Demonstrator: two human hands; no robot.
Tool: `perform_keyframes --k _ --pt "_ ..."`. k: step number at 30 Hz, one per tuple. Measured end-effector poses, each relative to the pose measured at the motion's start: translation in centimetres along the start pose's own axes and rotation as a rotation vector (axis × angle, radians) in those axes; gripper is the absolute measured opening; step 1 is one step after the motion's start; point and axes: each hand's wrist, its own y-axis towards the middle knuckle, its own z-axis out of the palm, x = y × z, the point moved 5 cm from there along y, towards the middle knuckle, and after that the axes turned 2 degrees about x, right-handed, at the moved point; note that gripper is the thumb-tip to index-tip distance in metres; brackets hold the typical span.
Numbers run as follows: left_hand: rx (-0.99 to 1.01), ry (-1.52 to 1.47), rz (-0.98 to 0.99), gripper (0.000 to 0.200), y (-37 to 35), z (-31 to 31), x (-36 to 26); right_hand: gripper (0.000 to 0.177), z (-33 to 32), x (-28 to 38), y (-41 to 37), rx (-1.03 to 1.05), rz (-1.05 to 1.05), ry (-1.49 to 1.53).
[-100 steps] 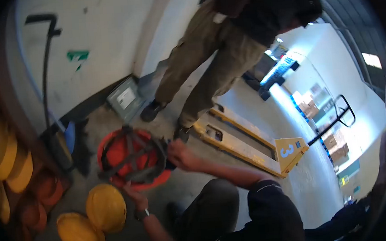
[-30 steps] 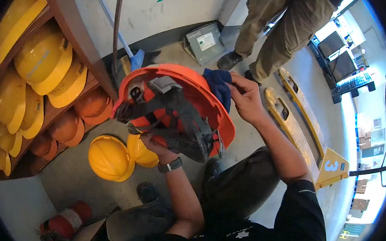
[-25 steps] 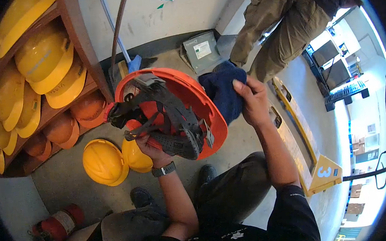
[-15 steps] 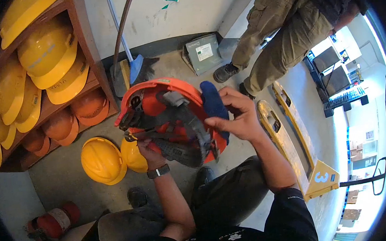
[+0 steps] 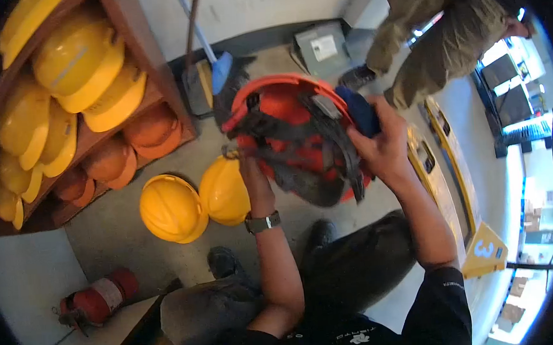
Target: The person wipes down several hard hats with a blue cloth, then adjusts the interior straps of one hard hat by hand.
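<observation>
Orange hard hat (image 5: 278,98) has swung higher; left hand (image 5: 251,177) clenched on its harness (image 5: 300,146), right hand (image 5: 384,149) clamps blue cloth (image 5: 359,110) against it, wiping goes on.

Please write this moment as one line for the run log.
left hand: holds orange hard hat, inside showing | right hand: holds blue cloth against its rim | floor: two yellow hard hats
</observation>
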Motion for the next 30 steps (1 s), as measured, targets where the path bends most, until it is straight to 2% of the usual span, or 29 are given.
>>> perform_keyframes --k 2,3,5,6,7,9,10,12,13,15,16,17,19,21,23,25,27,28,30 --pt "-0.070 0.266 0.064 0.024 0.2 1.9 -1.5 0.041 0.5 -0.7 -0.2 0.000 0.003 -0.068" --pt "-0.061 0.247 0.055 0.024 0.0 2.2 -1.0 0.043 0.5 -0.7 0.0 -0.002 -0.027 -0.114" --pt "-0.289 0.241 0.198 0.020 -1.0 1.3 -0.9 0.045 0.5 -0.7 0.0 -0.012 -0.090 -0.196" --pt "-0.156 0.154 0.115 0.024 -2.8 3.6 -3.2 0.043 0.7 -1.0 -0.2 -0.007 -0.180 -0.238" --pt "-0.153 0.136 0.122 0.024 -3.2 5.2 -4.1 0.041 0.8 -0.8 -0.1 -0.008 -0.277 -0.279" --pt "0.227 -0.181 -0.022 0.027 -4.2 9.7 -4.4 0.039 0.9 0.0 -0.3 0.009 -0.315 -0.309" --pt "0.220 -0.188 -0.010 0.027 -5.3 10.9 -5.3 0.037 1.2 0.4 -0.4 0.028 -0.329 -0.328" --pt "0.293 -0.474 -0.173 0.032 -6.4 13.5 -6.4 0.030 2.1 1.3 -0.4 0.022 -0.426 -0.355" --pt "0.289 -0.480 -0.159 0.032 -5.9 13.5 -6.7 0.030 2.5 1.4 -0.3 0.022 -0.441 -0.351" --pt "0.206 -0.480 -0.119 0.037 -5.9 12.5 -6.8 0.028 3.4 2.3 -1.8 0.086 -0.546 -0.409" --pt "0.145 -0.515 -0.188 0.038 -5.2 11.8 -6.7 0.026 3.7 2.8 -2.3 0.108 -0.603 -0.412" --pt "0.164 -0.614 -0.153 0.037 -4.9 11.6 -7.3 0.026 4.1 3.0 -3.1 0.116 -0.603 -0.414" --pt "0.211 -0.547 -0.023 0.041 -5.0 11.7 -10.5 0.024 4.8 4.2 -3.5 0.119 -0.778 -0.364" --pt "0.195 -0.497 0.026 0.046 -4.3 10.5 -10.2 0.021 5.1 4.6 -3.5 0.116 -0.786 -0.263" --pt "0.166 -0.384 0.049 0.050 -4.1 9.1 -9.5 0.022 5.4 4.3 -3.8 0.243 -0.736 -0.241" --pt "0.153 -0.426 0.068 0.050 -4.4 9.6 -10.4 0.020 5.2 5.0 -3.6 0.222 -0.752 -0.231" --pt "0.144 -0.313 0.165 0.050 -4.3 10.1 -11.5 0.024 5.2 4.8 -3.4 0.368 -0.779 -0.152" --pt "0.158 -0.364 0.120 0.048 -4.5 10.1 -11.4 0.024 4.8 4.5 -3.1 0.377 -0.783 -0.159" --pt "0.182 -0.319 0.133 0.048 -4.8 9.4 -11.1 0.025 4.4 3.9 -2.9 0.404 -0.626 0.060"
